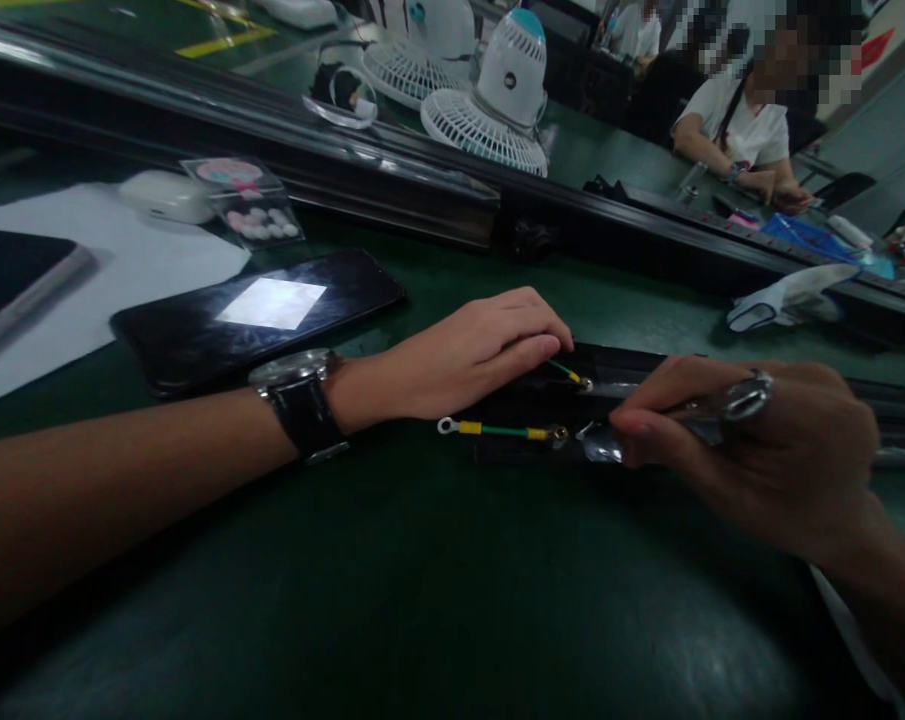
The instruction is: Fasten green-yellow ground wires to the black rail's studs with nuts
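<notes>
My left hand [489,350] rests over the left end of two dark, flat bars [617,348], its fingers together and curled down on them. A short green wire [504,431] with yellow sleeves and a ring terminal lies from the near bar toward the left. On the farther bar, a second green-yellow wire [568,372] ends at a small metal fastener, partly under my left hand. My right hand [767,450], wearing a ring, pinches a shiny, crinkled clear film [602,443] just right of the near wire's fastener. The fingers hide most of the film.
A black phone [257,320] lies left of my left hand, near white paper [107,270], a white case [165,196] and a small clear box [261,215]. A dark rail [422,190] crosses behind, with fans [508,80] beyond. A white glove [789,295] and a seated person [752,130] are at right.
</notes>
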Demonstrator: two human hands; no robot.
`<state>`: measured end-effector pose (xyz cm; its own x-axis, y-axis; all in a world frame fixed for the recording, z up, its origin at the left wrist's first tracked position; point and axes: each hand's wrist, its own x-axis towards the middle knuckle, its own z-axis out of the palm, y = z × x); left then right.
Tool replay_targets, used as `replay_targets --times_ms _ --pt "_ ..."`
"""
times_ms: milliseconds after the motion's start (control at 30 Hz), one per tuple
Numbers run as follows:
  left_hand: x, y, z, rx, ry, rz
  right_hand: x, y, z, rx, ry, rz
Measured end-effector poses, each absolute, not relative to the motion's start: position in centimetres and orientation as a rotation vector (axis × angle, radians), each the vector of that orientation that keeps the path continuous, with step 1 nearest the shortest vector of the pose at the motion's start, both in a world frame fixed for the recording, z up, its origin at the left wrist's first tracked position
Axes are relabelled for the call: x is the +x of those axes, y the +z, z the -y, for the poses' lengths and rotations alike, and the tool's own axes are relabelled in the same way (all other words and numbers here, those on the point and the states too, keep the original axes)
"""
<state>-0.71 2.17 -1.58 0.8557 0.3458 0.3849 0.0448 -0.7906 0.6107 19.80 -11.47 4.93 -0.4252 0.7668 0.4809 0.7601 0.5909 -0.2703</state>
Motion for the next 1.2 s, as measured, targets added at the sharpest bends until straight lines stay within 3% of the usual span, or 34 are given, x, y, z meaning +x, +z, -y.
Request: replay_targets --times_ms 367,700,1000,1200 --pt "-0.6 -1.5 -2.2 2.410 0.658 -0.299 18.6 4.6 11.5 -1.174 0.007 2.357" --pt "-0.7 -1.4 -2.0 2.405 0.654 -0.291 20.9 4.4 11.1 -0.868 -0.035 2.612" --pt "-0.7 -1.4 -2.0 2.399 0.646 -0.300 19.9 4.7 11.5 -1.205 0.132 2.334" --pt "-0.6 -1.4 -2.0 2.390 0.652 -0.305 20.0 3.8 11.9 -1.181 0.197 2.225"
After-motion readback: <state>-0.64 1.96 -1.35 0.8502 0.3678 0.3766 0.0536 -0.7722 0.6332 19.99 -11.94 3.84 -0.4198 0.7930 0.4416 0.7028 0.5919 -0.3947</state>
